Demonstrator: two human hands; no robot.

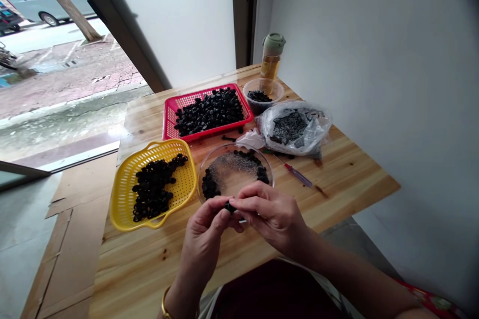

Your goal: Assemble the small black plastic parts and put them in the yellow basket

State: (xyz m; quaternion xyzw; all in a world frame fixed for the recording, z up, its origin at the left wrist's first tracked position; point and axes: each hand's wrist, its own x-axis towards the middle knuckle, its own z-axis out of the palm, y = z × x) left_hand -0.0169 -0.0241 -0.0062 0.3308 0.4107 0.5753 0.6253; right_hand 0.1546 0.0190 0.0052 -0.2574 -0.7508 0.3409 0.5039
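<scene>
A small black round part (229, 207) is pinched between the thumb and fingers of my left hand (207, 229). My right hand (275, 214) is closed with its fingertips meeting at the same part; whatever else they grip is too small to make out. Both hands are over the near rim of a clear round dish (272, 169). In that dish lie thin silvery pins (234, 163), with black round pieces (210, 184) at the left and black pieces (262, 172) along the right side.
A yellow basket (121, 194) of black rings stands left, a red basket (167, 114) of black pieces behind. A plastic tub (277, 90), a bottle (272, 52) and a plastic bag (318, 114) of small dark parts are back right. A screwdriver-like tool (298, 174) lies right.
</scene>
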